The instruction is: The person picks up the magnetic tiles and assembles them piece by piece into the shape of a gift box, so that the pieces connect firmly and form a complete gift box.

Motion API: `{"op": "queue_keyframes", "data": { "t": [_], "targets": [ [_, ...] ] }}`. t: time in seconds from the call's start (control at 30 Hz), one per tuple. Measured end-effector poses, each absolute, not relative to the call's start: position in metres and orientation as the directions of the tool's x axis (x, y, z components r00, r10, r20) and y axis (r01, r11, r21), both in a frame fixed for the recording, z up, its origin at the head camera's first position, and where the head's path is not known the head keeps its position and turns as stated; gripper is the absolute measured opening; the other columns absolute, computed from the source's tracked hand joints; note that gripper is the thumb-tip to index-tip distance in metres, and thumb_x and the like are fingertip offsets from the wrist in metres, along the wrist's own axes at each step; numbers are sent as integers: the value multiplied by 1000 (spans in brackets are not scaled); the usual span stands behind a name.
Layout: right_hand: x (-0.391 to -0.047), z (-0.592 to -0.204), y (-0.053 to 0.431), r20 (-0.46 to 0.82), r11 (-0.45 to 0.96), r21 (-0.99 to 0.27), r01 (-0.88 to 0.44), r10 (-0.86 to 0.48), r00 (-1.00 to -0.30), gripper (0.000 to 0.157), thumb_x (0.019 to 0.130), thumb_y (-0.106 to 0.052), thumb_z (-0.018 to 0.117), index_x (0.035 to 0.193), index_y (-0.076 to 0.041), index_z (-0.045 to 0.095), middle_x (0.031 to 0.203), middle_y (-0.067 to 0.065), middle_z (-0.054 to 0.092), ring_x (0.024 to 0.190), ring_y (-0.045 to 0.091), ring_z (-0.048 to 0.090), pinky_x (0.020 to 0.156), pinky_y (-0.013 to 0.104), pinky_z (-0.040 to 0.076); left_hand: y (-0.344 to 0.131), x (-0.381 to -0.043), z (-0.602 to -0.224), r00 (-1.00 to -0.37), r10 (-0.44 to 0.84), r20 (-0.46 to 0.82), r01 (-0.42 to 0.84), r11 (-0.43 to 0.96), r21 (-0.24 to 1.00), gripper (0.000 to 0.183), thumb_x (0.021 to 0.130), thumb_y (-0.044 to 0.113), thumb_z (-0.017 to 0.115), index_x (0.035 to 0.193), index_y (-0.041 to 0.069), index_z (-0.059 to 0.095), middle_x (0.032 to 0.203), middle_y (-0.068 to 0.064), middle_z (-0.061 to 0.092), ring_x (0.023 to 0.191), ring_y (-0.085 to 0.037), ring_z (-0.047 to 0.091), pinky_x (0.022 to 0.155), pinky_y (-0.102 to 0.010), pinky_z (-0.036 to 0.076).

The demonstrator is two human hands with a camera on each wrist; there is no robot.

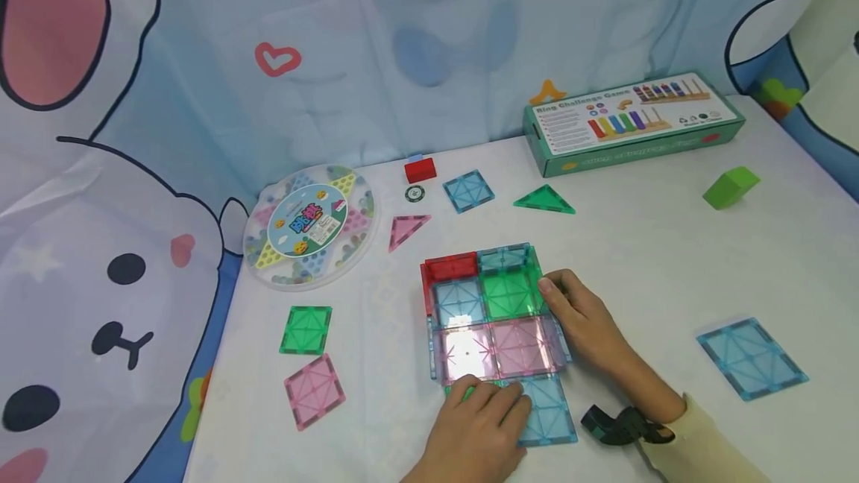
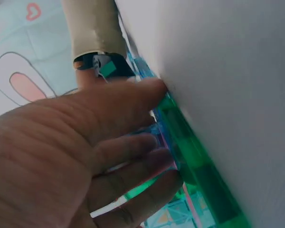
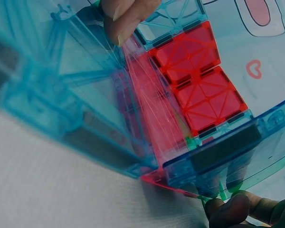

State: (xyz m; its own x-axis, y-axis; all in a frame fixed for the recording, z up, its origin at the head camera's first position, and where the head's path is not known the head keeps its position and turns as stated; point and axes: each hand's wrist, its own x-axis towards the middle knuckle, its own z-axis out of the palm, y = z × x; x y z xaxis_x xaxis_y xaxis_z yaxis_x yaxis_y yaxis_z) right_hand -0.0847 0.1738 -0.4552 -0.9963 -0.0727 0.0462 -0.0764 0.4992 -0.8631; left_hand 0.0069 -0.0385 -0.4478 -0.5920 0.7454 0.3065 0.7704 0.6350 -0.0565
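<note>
A low box of see-through magnetic tiles (image 1: pixel 467 349) stands mid-table, with red, blue and green walls round a blue, green and pink floor. My right hand (image 1: pixel 584 315) grips its right wall, thumb at the green tile's top edge; its fingertips (image 3: pixel 121 23) show beside blue tiles in the right wrist view. At the front, my left hand (image 1: pixel 473 427) curls its fingers over a green magnetic tile (image 2: pixel 194 156), mostly hidden by the hand in the head view. A blue square tile (image 1: pixel 550 412) lies flat beside these fingers, along the box's front edge.
Loose green (image 1: pixel 306 330) and pink (image 1: pixel 314 392) squares lie left; a large blue tile (image 1: pixel 751 358) lies right. Behind are a marble game board (image 1: pixel 359 259), a red block (image 1: pixel 420 170), triangle tiles (image 1: pixel 545 200) and a green game box (image 1: pixel 644 151). A green block (image 1: pixel 731 187) stands back right.
</note>
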Motion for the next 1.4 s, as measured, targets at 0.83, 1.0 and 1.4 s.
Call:
{"op": "queue_keyframes", "data": {
  "t": [0.83,1.0,1.4],
  "targets": [
    [-86,-454,173,17,506,-861,-55,-79,-997,42,100,-38,41,122,-3,49,118,19,58,110,34,54,88,55,43,-72,-22,-406,-589,610,530,752,655,82,43,75,36,77,113,20,67,127,4,59,122,-18,50,94,-42,39],
    [-85,-455,173,11,506,-861,-50,-79,-997,42,101,-38,40,122,-3,48,118,19,58,108,33,54,87,54,43,-87,-25,-406,-694,529,488,672,719,177,60,75,43,76,127,19,58,140,1,48,130,-23,42,94,-43,35],
    [-84,-454,173,20,489,-870,-58,-81,-996,40,101,-37,41,122,-4,48,120,18,57,113,35,52,91,57,42,-217,-8,-422,-997,17,74,32,978,207,86,68,61,74,138,18,48,146,-5,40,132,-33,34,96,-60,28]
  ]
}}
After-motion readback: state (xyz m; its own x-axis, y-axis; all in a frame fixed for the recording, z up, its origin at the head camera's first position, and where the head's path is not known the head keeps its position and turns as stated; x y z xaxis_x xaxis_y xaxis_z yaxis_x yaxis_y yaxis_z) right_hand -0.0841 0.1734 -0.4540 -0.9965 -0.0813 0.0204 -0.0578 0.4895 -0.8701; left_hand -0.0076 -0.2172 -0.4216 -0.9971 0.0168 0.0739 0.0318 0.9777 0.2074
